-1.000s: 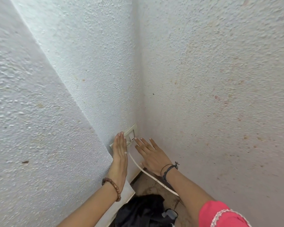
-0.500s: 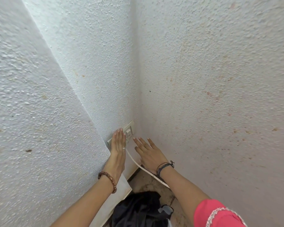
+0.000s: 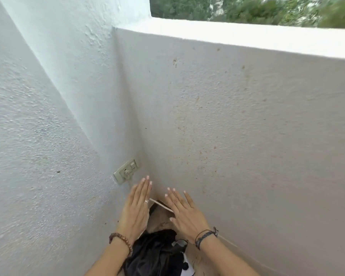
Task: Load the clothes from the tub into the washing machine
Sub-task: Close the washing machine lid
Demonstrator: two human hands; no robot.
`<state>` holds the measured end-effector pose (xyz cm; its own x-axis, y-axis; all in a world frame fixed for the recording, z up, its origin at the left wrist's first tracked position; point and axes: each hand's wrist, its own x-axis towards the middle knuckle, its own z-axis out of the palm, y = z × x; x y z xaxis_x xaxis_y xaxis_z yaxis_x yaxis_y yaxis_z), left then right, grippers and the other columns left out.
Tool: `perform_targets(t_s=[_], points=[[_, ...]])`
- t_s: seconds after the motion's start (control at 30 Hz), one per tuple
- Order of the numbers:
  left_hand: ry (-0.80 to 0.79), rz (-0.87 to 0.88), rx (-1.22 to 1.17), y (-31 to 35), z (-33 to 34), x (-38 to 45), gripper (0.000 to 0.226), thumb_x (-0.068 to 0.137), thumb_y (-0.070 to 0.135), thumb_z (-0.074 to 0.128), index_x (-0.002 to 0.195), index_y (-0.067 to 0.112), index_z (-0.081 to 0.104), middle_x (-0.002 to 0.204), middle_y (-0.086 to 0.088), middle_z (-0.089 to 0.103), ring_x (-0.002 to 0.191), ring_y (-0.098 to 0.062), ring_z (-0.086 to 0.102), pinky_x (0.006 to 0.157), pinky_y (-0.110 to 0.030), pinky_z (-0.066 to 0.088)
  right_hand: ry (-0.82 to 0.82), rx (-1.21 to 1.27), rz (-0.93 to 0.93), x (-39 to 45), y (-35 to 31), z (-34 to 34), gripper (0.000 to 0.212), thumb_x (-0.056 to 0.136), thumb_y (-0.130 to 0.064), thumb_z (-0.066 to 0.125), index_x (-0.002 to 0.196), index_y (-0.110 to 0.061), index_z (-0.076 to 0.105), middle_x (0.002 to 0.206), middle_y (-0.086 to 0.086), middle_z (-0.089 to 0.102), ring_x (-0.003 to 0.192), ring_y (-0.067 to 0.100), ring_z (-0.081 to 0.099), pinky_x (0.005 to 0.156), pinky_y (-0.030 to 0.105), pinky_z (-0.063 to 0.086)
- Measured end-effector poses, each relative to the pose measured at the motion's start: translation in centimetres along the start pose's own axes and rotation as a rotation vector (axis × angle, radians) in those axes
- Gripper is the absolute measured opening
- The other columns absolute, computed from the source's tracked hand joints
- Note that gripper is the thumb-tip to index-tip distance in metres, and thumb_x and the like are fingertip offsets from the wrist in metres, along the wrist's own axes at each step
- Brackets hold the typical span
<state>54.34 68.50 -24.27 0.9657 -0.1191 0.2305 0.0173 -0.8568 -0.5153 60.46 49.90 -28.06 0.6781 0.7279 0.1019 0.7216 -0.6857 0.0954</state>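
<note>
A heap of dark clothes (image 3: 157,253) lies low in the corner, below my wrists, with a white patterned piece (image 3: 186,267) at its right. My left hand (image 3: 136,206) is flat and empty, fingers together, just below a wall socket (image 3: 126,172) that has a plug in it. My right hand (image 3: 184,210) is open with fingers spread, holding nothing, close to the right wall. A white cable (image 3: 160,205) runs between the two hands. Neither the tub nor the washing machine is in view.
Rough plastered walls meet in a tight corner in front of me. The right wall is a low parapet with a white top ledge (image 3: 247,38); trees show beyond it. A strip of dirty floor (image 3: 159,220) shows under the hands.
My left hand has come off the socket and dropped below it. Both hands have drawn back toward me. The view has tilted up, so the parapet top and trees now show.
</note>
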Motion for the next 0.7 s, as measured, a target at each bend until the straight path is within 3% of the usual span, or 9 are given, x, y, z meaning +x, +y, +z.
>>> perform_targets(t_s=[0.13,0.27,0.37,0.43,0.6,0.7], points=[[0.037,-0.02,-0.121,1.6,-7.6,1.0,0.102,0.079,0.035,0.06,0.145,-0.004,-0.007,0.153,-0.024,-0.014,0.144,-0.028,0.001,0.118,-0.042,-0.004,0.036,-0.018,0.072,-5.1,1.9,-6.2,0.077,0.078,-0.046,0.06,0.139,-0.01,0.03,0.146,0.006,0.043,0.136,0.018,0.029,0.115,0.04,0.002],[0.079,-0.027,-0.167,2.8,-15.0,1.5,0.111,0.077,0.041,0.063,0.144,-0.005,-0.013,0.153,-0.021,0.001,0.143,-0.026,0.011,0.118,-0.04,-0.004,0.047,-0.048,0.194,-9.8,3.6,-11.6,0.07,0.082,-0.043,0.042,0.141,-0.009,0.029,0.146,0.006,0.041,0.141,0.024,0.016,0.115,0.04,0.002],[0.115,-0.001,-0.239,5.0,-20.0,0.3,0.105,0.082,0.043,0.056,0.144,-0.004,-0.015,0.153,-0.022,-0.016,0.145,-0.029,-0.002,0.118,-0.041,-0.007,0.098,-0.077,0.306,-13.4,4.7,-15.5,0.077,0.084,-0.043,0.029,0.149,-0.007,0.007,0.149,0.005,0.034,0.146,0.021,-0.008,0.115,0.041,0.004],[0.125,0.001,-0.288,6.9,-22.8,-1.1,0.098,0.087,0.042,0.049,0.144,-0.004,-0.015,0.153,-0.022,-0.019,0.144,-0.031,-0.01,0.118,-0.041,-0.01,0.15,-0.097,0.37,-15.5,5.2,-17.8,0.079,0.087,-0.044,0.027,0.149,-0.006,-0.004,0.151,0.007,0.031,0.145,0.02,-0.013,0.116,0.041,0.004],[0.223,-0.049,-0.448,9.3,-30.0,-3.5,0.072,0.093,0.033,0.026,0.146,-0.003,-0.009,0.155,-0.021,-0.01,0.145,-0.03,0.0,0.118,-0.04,-0.001,0.272,-0.125,0.489,-21.2,6.3,-23.9,0.077,0.089,-0.045,0.027,0.149,-0.007,-0.004,0.153,0.01,0.027,0.145,0.019,-0.014,0.116,0.04,0.003],[0.253,-0.094,-0.58,9.5,-34.1,-4.5,0.071,0.092,0.032,0.022,0.146,-0.002,-0.008,0.155,-0.02,-0.01,0.146,-0.028,-0.003,0.119,-0.04,0.001,0.34,-0.133,0.536,-25.3,7.0,-27.8,0.076,0.09,-0.044,0.029,0.149,-0.009,-0.004,0.157,0.008,0.011,0.145,0.017,-0.014,0.117,0.039,0.001]])
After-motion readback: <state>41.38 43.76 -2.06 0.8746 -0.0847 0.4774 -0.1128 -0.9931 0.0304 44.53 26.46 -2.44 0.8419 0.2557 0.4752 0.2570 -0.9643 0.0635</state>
